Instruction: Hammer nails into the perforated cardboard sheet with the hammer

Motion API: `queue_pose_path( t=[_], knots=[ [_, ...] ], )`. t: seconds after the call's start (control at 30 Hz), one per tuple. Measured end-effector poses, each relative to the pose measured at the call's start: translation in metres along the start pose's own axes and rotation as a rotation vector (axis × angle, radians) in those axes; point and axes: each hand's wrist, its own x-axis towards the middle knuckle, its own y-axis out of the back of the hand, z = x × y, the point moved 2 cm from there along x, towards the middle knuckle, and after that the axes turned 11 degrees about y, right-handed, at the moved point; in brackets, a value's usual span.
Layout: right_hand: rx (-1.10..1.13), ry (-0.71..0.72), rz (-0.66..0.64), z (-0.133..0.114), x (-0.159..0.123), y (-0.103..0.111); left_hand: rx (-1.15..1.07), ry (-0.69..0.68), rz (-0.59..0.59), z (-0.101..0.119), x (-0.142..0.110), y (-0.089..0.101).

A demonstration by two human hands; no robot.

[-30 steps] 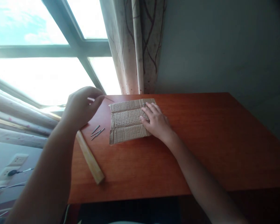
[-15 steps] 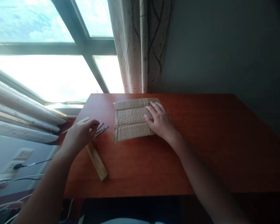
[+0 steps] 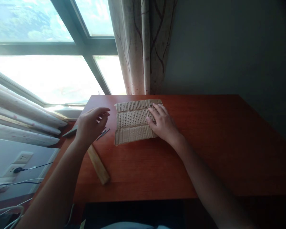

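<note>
Since half a second ago, the left hand (image 3: 90,125) has risen from beside the nails and shifted toward the cardboard's left edge, while the right hand has kept its place. The left hand's fingers curl toward the thumb, apart from the cardboard; whether anything thin is pinched between them, I cannot tell. The right hand (image 3: 164,124) lies palm down, fingers slightly spread, over the right part of a flat, creased piece of brown corrugated cardboard (image 3: 131,119) punched with rows of small dark holes; its nearest strip has none visible. Just below the left hand, thin silvery metal nails (image 3: 103,134) lie close together, partly hidden. Beyond its wrist is a hammer with a pale, straight wooden handle (image 3: 98,165) and a grey metal head (image 3: 71,131), their join covered by the hand. All rest on a reddish-brown wooden table (image 3: 216,136), with a bright window (image 3: 45,76) and pale branch-patterned curtain (image 3: 135,47) behind.
</note>
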Motion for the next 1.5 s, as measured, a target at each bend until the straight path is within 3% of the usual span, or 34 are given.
queue_pose_path(
  t=[0.07, 0.17, 0.23, 0.33, 0.53, 0.83, 1.03, 1.23, 1.37, 1.5],
  knots=[
    [0.003, -0.003, -0.002, 0.000, 0.000, -0.001, -0.111, -0.074, 0.009, 0.026, 0.007, -0.004],
    [0.005, -0.006, 0.002, 0.000, 0.000, -0.001, -0.144, -0.252, -0.078, 0.070, 0.019, -0.015],
    [0.001, -0.005, 0.006, 0.000, 0.000, -0.001, -0.072, -0.370, -0.141, 0.096, 0.028, -0.026],
    [-0.005, -0.002, 0.006, -0.001, 0.000, 0.000, 0.082, -0.423, -0.232, 0.123, 0.042, -0.047],
    [-0.003, -0.004, 0.005, -0.002, 0.001, 0.001, 0.164, -0.399, -0.292, 0.126, 0.066, -0.081],
    [-0.021, -0.002, 0.001, -0.002, 0.003, 0.003, 0.143, -0.469, -0.273, 0.124, 0.068, -0.093],
    [-0.034, -0.011, -0.005, -0.002, 0.002, 0.001, 0.039, -0.428, -0.134, 0.134, 0.069, -0.073],
    [-0.015, -0.017, -0.003, -0.002, 0.001, 0.002, -0.101, -0.315, 0.144, 0.135, 0.075, -0.015],
    [-0.013, -0.016, 0.000, -0.002, 0.001, 0.003, -0.049, -0.278, 0.122, 0.102, 0.061, 0.018],
    [-0.013, -0.012, 0.000, -0.003, 0.001, 0.003, 0.130, -0.164, 0.099, 0.040, 0.039, 0.036]
  ],
)
